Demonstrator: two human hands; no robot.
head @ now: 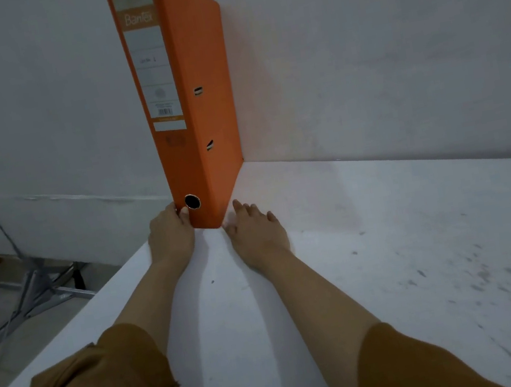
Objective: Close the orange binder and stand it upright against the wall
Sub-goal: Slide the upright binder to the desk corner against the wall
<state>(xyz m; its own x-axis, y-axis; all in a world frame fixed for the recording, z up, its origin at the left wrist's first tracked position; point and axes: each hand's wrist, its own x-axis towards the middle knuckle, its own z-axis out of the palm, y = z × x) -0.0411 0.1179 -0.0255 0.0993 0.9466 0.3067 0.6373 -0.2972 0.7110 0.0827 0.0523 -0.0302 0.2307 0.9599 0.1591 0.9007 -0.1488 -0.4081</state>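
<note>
Closed orange cardboard lever-arch binder (189,103) stands upright on scuffed white counter (391,255), back edge against matte white wall (357,43). Left hand (170,232) grip pinches spine's lower corner; right hand (257,233) flat, fingers spread, beside base.

Orange binder (190,110): closed, upright.
Far edge butts the wall (357,43), spine out toward camera. White spine label reads "Bantex", black finger hole low on spine, two metal slots in the right-hand cover. Base sits flat at wall foot.
</note>
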